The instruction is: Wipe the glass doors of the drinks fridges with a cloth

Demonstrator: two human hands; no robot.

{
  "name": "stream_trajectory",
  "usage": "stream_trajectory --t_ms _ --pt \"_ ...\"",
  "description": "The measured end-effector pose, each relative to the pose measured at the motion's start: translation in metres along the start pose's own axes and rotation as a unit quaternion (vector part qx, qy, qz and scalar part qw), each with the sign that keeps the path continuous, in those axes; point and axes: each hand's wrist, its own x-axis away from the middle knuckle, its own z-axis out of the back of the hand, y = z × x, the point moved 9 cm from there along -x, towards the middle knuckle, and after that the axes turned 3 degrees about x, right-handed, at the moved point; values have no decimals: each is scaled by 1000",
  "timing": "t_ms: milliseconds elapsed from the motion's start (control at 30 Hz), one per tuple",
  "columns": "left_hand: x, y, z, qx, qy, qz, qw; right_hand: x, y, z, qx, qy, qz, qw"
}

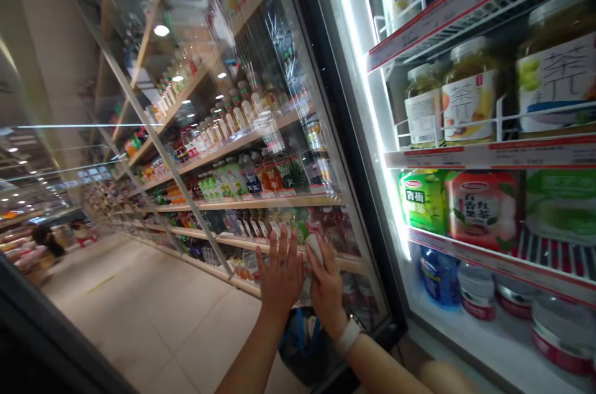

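In the head view, my left hand (280, 273) is raised in front of the glass door (298, 164) with its fingers spread and stretched up, holding nothing. Right beside it, my right hand (326, 285) has a small whitish object (315, 249) between its thumb and fingers, perhaps a folded cloth; its exact kind is too blurred to tell. A pale band circles my right wrist. Both palms face the glass, and whether they touch it is unclear. Bottled drinks show on shelves through or in the glass.
On the right stands a lit fridge with jars (469, 93), green and red packs (482, 208) and bottles (437, 276) on wire shelves. A dark bin or bag (305, 350) with blue straps is below my hands. Tiled floor (139, 313) stretches left, with display stands far back.
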Motion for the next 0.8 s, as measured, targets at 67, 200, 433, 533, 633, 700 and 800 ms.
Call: stream_trajectory --t_ms 67,200,433,533,633,700,800 --pt "0 0 0 5 -1 -3 1000 5 -11 -5 -3 -22 23 999" --pt "-2 0 2 11 4 -5 1000 -1 -4 -2 -1 -58 53 997" --pt "-6 1 6 14 9 3 1000 -31 68 43 36 36 -58 997" --pt "-5 2 6 6 12 1 1000 -29 72 41 34 43 -79 995" --pt "-4 2 4 -3 10 0 1000 -16 52 24 44 32 -75 996" --pt "-3 1 3 -5 7 0 1000 -6 28 11 46 17 -45 998" --pt "-1 0 1 -2 4 -1 1000 6 -3 -4 39 -3 16 999"
